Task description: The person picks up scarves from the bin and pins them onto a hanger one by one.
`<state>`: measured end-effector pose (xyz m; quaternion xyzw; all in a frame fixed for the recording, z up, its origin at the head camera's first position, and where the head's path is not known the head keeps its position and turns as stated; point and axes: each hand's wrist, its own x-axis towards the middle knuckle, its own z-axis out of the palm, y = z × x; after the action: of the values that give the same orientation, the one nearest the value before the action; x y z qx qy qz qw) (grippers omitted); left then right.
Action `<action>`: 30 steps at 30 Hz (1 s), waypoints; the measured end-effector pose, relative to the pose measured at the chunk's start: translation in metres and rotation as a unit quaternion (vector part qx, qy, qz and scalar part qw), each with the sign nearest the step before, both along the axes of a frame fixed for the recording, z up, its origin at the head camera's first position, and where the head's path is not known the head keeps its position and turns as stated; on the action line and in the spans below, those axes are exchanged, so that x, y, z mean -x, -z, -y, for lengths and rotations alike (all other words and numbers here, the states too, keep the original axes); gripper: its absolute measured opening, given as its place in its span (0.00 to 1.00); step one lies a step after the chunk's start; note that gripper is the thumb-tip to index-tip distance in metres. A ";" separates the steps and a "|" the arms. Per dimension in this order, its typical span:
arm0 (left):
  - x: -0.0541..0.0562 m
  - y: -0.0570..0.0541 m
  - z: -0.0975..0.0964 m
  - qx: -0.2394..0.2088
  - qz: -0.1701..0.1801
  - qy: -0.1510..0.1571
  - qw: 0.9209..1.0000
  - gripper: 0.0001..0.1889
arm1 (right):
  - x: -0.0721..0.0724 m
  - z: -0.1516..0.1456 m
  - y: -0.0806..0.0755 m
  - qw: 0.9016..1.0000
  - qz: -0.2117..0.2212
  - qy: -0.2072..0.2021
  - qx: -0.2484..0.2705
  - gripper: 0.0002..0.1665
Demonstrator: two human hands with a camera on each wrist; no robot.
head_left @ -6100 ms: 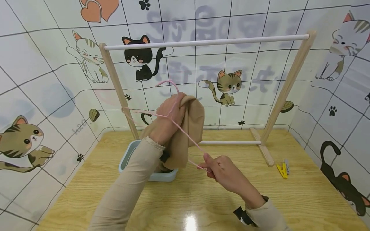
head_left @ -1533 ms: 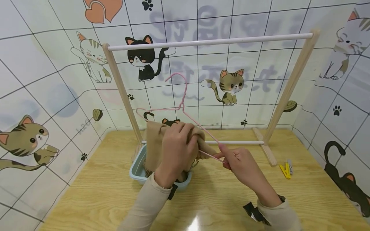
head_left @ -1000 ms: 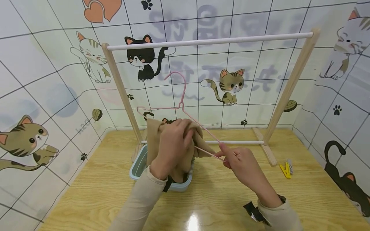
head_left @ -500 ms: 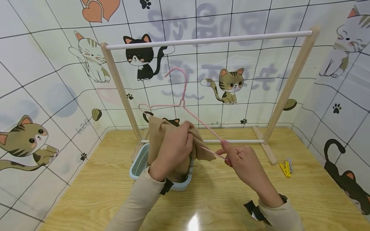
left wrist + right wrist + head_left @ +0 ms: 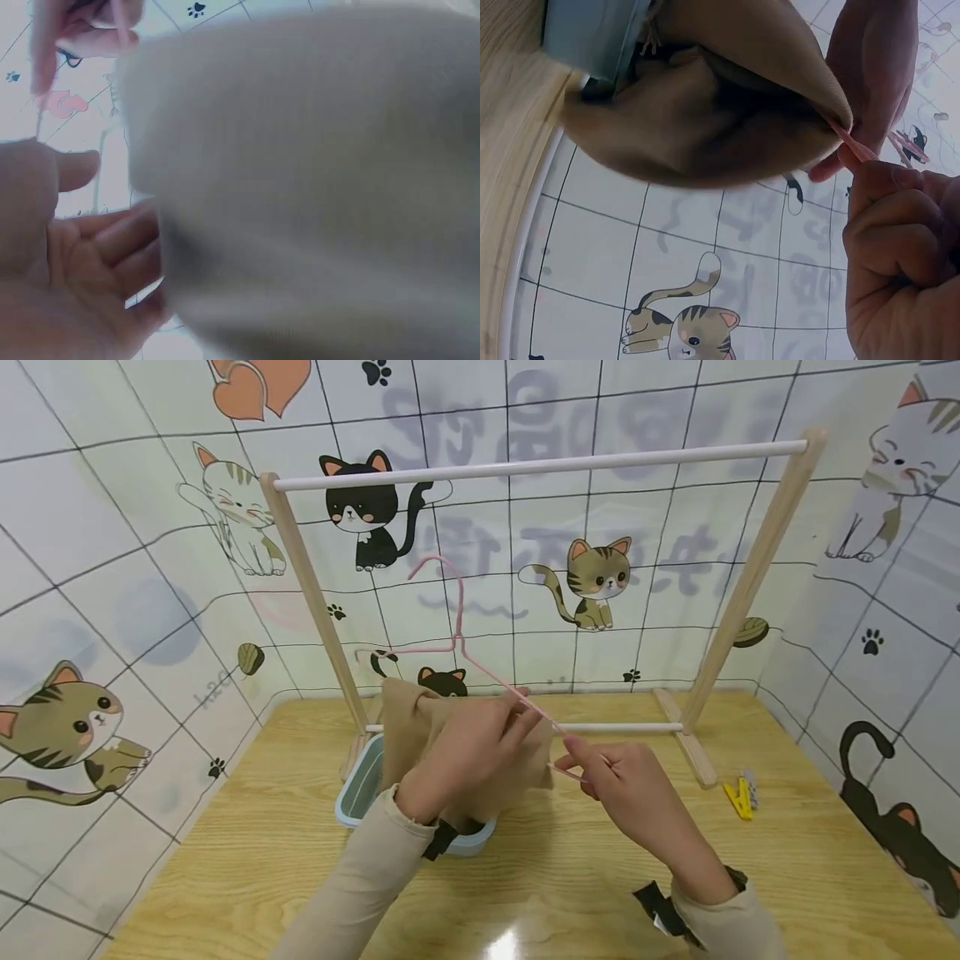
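Observation:
A pink clothes hanger (image 5: 459,639) is held up over the table, its hook pointing up. My right hand (image 5: 626,785) pinches its right corner. A tan scarf (image 5: 405,718) hangs over the lower bar, its lower part reaching a light blue basin (image 5: 360,789); pale fringe (image 5: 651,34) shows beside the basin in the right wrist view. My left hand (image 5: 476,743) lies in front of the scarf near the hanger's right arm. In the left wrist view the left hand's fingers (image 5: 124,251) are spread loosely at the edge of the blurred scarf, thumb apart.
Behind the hands stands a rack with a white top rail (image 5: 540,466) and wooden posts (image 5: 753,577). A yellow clothespin (image 5: 738,799) lies with a grey one on the wooden table (image 5: 562,893) at right. Cat-patterned walls enclose the back and sides.
Earlier the left hand gripped the bunched scarf above the basin. The scarf came onto the lower bar and now spreads rightward. The left hand has slid right and loosened; the right hand kept its pinch.

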<state>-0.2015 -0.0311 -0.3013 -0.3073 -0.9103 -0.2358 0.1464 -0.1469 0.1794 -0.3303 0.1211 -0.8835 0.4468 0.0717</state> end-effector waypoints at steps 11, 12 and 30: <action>-0.003 -0.003 0.077 -0.132 -0.069 0.013 0.989 0.12 | 0.006 -0.010 -0.002 0.999 0.015 -0.001 0.045 0.35; -0.001 -0.003 0.085 -0.148 -0.071 -0.004 0.986 0.12 | 0.006 -0.012 -0.001 0.999 0.014 -0.002 0.047 0.34; 0.009 0.074 0.189 0.012 0.168 -0.257 0.952 0.27 | 0.009 -0.024 -0.001 0.999 -0.019 0.003 0.046 0.33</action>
<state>-0.2101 -0.2199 -0.3751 -0.0209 -0.9725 -0.2279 0.0430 -0.1561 0.2031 -0.3290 0.1237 -0.8609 0.4844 0.0948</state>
